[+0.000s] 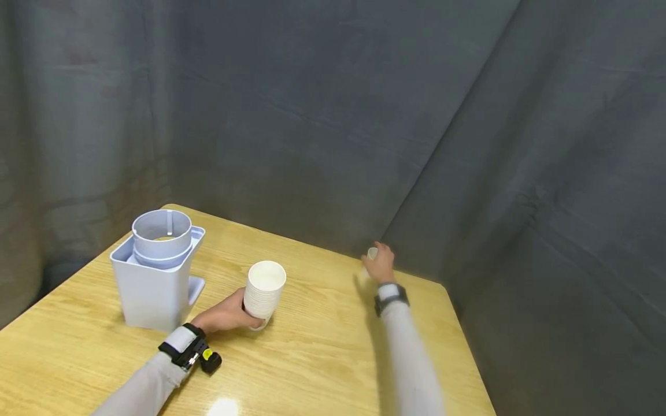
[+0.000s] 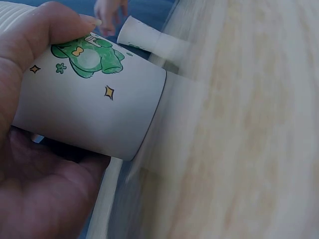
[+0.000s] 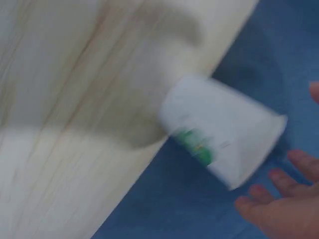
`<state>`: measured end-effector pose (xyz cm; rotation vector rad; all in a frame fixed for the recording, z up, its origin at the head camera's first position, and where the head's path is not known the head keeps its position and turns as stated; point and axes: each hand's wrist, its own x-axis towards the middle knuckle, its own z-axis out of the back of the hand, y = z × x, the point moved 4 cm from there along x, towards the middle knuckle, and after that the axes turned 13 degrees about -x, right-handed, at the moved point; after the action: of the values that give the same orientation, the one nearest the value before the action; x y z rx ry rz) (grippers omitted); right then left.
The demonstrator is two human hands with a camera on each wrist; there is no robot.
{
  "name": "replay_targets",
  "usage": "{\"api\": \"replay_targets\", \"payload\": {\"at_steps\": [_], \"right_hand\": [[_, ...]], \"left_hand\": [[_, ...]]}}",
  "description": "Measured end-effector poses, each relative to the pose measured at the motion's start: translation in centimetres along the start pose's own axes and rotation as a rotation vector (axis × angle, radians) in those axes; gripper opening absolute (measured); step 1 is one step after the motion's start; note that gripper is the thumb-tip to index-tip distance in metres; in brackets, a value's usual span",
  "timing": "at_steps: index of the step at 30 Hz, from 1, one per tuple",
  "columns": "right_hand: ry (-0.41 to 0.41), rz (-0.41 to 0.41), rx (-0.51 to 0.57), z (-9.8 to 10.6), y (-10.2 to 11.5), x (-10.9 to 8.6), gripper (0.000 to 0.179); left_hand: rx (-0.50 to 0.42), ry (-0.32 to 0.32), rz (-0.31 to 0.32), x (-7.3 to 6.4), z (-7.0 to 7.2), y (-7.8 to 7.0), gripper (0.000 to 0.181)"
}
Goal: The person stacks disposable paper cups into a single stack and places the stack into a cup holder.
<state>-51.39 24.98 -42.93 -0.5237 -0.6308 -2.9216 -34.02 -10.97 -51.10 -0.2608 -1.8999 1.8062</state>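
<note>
My left hand (image 1: 226, 316) grips a stack of white paper cups (image 1: 265, 292) low down, a little above the table or on it; I cannot tell which. In the left wrist view, the stack's outermost cup (image 2: 99, 104) has a green cartoon animal and small stars printed on it. Toward the table's far edge, my right hand (image 1: 382, 263) is beside a single paper cup (image 3: 219, 124). The right wrist view is blurred and shows that hand's fingers (image 3: 284, 181) spread and apart from the cup's rim. This cup's base meets the wooden tabletop.
A pale square container (image 1: 151, 294) with a round collar (image 1: 162, 248) on top stands left of the stack. Dark curtains (image 1: 312, 115) hang behind and beside the wooden table (image 1: 312, 358). The single cup stands near the far edge.
</note>
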Motion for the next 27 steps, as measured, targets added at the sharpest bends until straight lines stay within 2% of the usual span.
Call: {"api": "replay_targets", "payload": {"at_steps": [5, 7, 10, 14, 17, 22, 24, 27], "right_hand": [[0.068, 0.034, -0.193, -0.8, -2.5, 0.7, 0.082], [0.105, 0.067, -0.243, -1.5, -3.0, 0.8, 0.082], [0.105, 0.11, -0.255, -2.3, -3.2, 0.8, 0.077], [0.085, 0.101, -0.206, -2.9, -2.9, 0.8, 0.068], [0.116, 0.056, -0.167, -3.3, -2.5, 0.6, 0.064], [0.179, 0.009, -0.069, -3.0, -0.8, -0.1, 0.079], [0.193, 0.011, -0.031, -2.8, -0.1, -0.6, 0.086], [0.207, 0.03, 0.003, -2.8, 0.8, -1.2, 0.087]], "left_hand": [[0.0, 0.001, -0.003, 0.0, -0.1, 0.2, 0.068], [-0.001, 0.003, 0.0, -0.1, -0.1, 0.2, 0.067], [-0.013, 0.015, -0.001, -0.1, -0.1, 0.2, 0.065], [-0.018, 0.017, 0.001, -0.1, 0.0, 0.3, 0.065], [-0.018, 0.015, 0.006, -0.1, 0.0, 0.4, 0.067], [-0.015, 0.009, 0.004, 0.0, 0.1, 0.4, 0.065], [-0.014, 0.008, 0.001, 0.0, 0.2, 0.4, 0.065], [-0.013, 0.006, 0.002, 0.1, 0.2, 0.4, 0.067]]}}
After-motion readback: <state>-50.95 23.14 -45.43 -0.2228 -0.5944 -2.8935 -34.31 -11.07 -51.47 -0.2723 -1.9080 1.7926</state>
